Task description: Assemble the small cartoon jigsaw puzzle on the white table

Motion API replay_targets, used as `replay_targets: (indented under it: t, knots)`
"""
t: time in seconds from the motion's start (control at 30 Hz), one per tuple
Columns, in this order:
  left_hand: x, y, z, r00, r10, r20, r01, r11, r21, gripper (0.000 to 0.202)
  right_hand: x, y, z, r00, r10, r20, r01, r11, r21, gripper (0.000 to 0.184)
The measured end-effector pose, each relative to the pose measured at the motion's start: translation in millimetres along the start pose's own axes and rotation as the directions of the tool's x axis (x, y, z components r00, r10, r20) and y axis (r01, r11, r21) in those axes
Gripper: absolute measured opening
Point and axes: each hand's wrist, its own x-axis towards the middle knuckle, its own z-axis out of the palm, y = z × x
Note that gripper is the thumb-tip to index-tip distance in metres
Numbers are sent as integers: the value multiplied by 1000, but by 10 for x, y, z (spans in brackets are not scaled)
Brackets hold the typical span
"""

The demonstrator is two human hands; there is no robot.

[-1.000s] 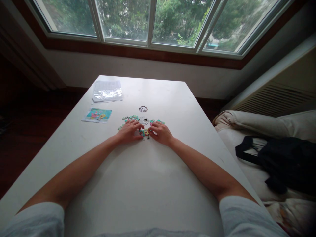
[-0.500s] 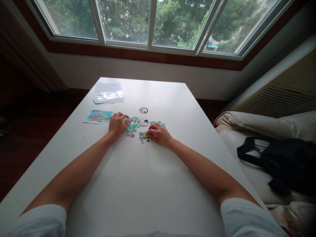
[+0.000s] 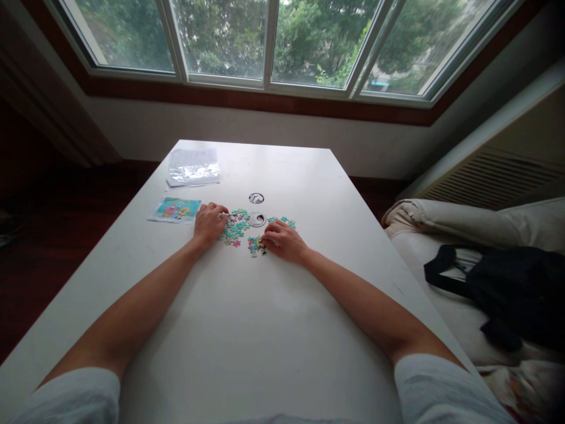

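Note:
My left hand point(image 3: 209, 222) rests at the left edge of a loose heap of small jigsaw puzzle pieces point(image 3: 238, 224), turquoise with some pink. Its fingers are curled, and a pale puzzle piece seems to be at the tips. My right hand point(image 3: 285, 240) has its fingers bent and drawn together at a small cluster of puzzle pieces point(image 3: 255, 245) nearest me; what lies between the fingertips is hidden. More turquoise pieces point(image 3: 289, 222) lie just beyond that hand. Left of my left hand is a picture sheet point(image 3: 177, 210) with cartoon figures on turquoise.
A round silvery disc-like item point(image 3: 256, 219) sits between the heaps, with a smaller dark-rimmed oval one point(image 3: 256, 198) behind it. A clear plastic packet point(image 3: 194, 166) lies at the back left of the white table point(image 3: 265, 330). A dark bag point(image 3: 516, 288) rests on the pale sofa at right.
My left hand has shifted very slightly left, uncovering a few more pieces at the heap's left side. The right hand stays almost where it was.

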Motion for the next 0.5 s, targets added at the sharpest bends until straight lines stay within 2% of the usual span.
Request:
replay_targets:
  t: [0.27, 0.5]
  knots:
    - [22, 7, 2, 998, -54, 32, 53, 998, 29, 28, -12, 19, 6, 1000, -3, -1, 3, 1000, 1, 12]
    - [8, 20, -18, 999, -49, 22, 49, 999, 17, 27, -13, 7, 6, 1000, 2, -19, -2, 1000, 6, 12]
